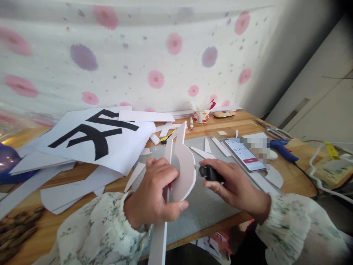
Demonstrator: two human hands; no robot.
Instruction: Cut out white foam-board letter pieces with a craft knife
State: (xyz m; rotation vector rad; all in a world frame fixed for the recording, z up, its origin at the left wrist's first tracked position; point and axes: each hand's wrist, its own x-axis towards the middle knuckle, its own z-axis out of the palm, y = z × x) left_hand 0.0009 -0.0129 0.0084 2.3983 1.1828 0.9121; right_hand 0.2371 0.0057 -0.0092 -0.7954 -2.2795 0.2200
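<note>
Well, a Curved White Board Held Up, a Black Tool Beside It

Right now the left hand (157, 191) is clamped on the board (184, 162), thumb on one side and fingers on the other, holding it up over a grey mat (209, 197). A long strip (158, 244) runs down below that hand; I can't tell whether it belongs to the same piece. The right hand (237, 186) stands apart from the left, its fingers closed around a black tool (213, 173). The tool's front end is close to the board's rounded edge, though whether they touch I can't make out.

Around them, the wooden surface (302, 178) is busy. To the left lies a sheet (118, 147) with bold black strokes, and near its right edge a yellow cutter (167, 139). To the right are a lit phone (244, 156), a blue glue gun (284, 150) and scissors (275, 131). Beyond the mat stands a cup (201, 117).
</note>
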